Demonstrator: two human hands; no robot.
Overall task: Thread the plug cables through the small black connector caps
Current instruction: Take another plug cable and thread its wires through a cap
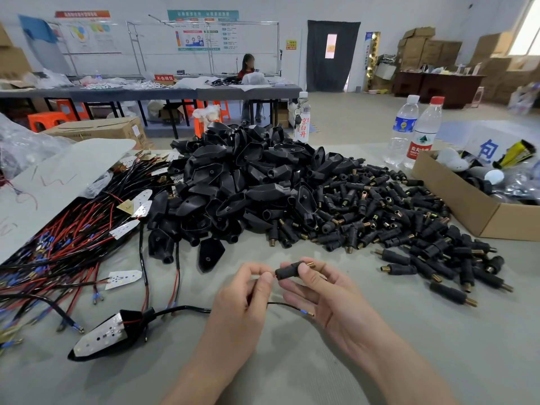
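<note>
Connector cap sits above the grey table, gripped by the right hand; left hand pinches a red wire at its end. Behind: heaped black housings, wire bundle, cartons along the wall.

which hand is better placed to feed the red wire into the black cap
Left. The left hand pinches the red wire right beside the cap; the right hand only grips the cap.

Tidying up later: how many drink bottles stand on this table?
3. One bottle with keys behind the black pile; a blue-label bottle and a red-cap bottle together at right, by the cardboard box. The pile may hide more.
</note>
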